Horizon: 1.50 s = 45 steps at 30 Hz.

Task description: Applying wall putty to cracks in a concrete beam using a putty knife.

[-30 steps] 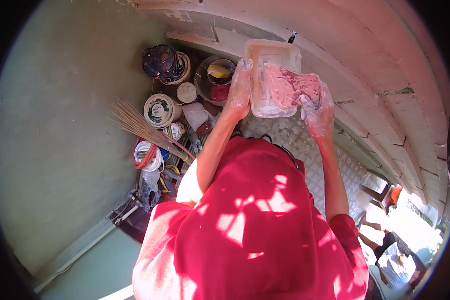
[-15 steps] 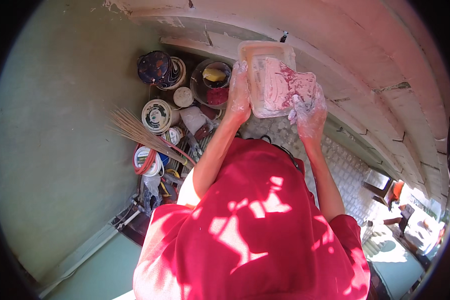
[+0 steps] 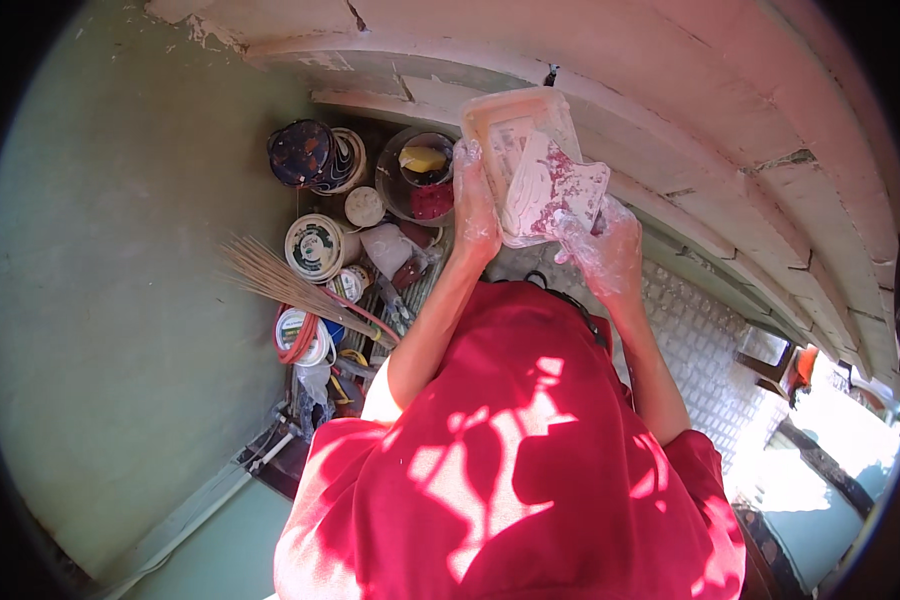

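Note:
My left hand, dusted white, is closed on the left side of a shallow translucent plastic tub, which is tilted and smeared with pale paste. My right hand grips a flat red spreader by its near right edge, fingers coated in white. Much of the spreader's face is covered with whitish paste, with red showing through in patches. It lies over the right part of the tub's opening; whether it touches the inside, I cannot tell.
Left of my arm stand lidded paint buckets, a clear basin holding a yellow item, and a stick broom. A green wall rises at left. Ahead curves a pale, cracked ledged wall. Paving shows at right.
Both hands and the tub have shifted slightly left in the picture. The spreader has moved left and a little down with my right hand, and its angle over the tub has turned.

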Motion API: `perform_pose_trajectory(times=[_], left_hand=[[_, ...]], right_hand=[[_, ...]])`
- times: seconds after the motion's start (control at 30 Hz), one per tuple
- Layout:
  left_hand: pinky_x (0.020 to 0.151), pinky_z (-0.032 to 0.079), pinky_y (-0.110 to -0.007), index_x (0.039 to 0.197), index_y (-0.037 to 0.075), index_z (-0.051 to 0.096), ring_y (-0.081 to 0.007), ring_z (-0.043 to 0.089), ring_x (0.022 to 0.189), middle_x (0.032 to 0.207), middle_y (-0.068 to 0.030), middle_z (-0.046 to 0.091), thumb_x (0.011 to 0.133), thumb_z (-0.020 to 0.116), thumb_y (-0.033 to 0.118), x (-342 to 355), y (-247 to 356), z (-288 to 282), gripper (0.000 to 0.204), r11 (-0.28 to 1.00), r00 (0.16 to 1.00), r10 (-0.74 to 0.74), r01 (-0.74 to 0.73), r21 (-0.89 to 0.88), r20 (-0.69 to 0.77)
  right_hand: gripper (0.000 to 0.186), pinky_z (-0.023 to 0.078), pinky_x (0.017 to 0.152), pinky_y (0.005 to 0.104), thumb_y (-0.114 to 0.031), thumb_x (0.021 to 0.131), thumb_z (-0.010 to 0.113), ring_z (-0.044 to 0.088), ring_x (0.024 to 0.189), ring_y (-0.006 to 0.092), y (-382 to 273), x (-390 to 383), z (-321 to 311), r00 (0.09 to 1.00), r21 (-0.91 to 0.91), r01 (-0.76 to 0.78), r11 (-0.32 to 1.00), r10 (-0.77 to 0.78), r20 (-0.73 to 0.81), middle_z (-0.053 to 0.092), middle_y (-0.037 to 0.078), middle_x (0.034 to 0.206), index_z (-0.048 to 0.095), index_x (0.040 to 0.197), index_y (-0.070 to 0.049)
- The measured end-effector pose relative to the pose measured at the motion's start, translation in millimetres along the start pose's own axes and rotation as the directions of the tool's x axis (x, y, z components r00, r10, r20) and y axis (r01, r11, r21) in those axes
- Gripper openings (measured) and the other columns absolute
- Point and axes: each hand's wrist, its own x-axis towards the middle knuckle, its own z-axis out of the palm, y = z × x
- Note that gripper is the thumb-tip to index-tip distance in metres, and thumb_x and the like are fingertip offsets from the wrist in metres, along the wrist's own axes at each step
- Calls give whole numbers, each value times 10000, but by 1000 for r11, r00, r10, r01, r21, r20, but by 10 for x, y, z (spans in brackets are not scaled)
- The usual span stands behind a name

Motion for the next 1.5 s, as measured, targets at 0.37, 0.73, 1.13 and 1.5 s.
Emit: perform_pose_trajectory(times=[0.37,0.73,1.13,1.5], left_hand=[[970,461,-355,1323,64,302,-209,521,1166,1250,-115,467,1017,305,258,-65,-54,60,362,996,997,-20,26,-82,78],[1048,400,-398,1440,30,245,-262,469,1249,1375,-157,441,994,304,494,-17,15,10,646,999,993,-34,36,-14,110],[1027,417,-385,1408,50,310,-253,502,1210,1343,-133,473,994,357,463,119,-118,-107,587,1000,1000,-8,8,21,-15],[1028,405,-356,1407,77,340,-218,480,1225,1356,-83,470,983,371,489,21,109,-236,592,985,988,-149,145,-90,-43]], right_hand=[[154,462,506,256,-63,872,594,581,552,116,194,149,39,998,270,54,961,-43,-49,633,76,731,596,956,67],[174,478,492,262,-84,869,614,598,535,121,93,170,-203,999,20,26,999,-26,21,646,79,715,596,959,64],[166,471,512,249,-86,879,597,586,592,125,365,50,12,995,646,-96,757,89,43,627,70,804,573,1007,16],[142,498,542,286,-99,908,592,612,593,143,333,506,-327,685,247,484,840,-188,-704,637,95,698,611,929,39]])
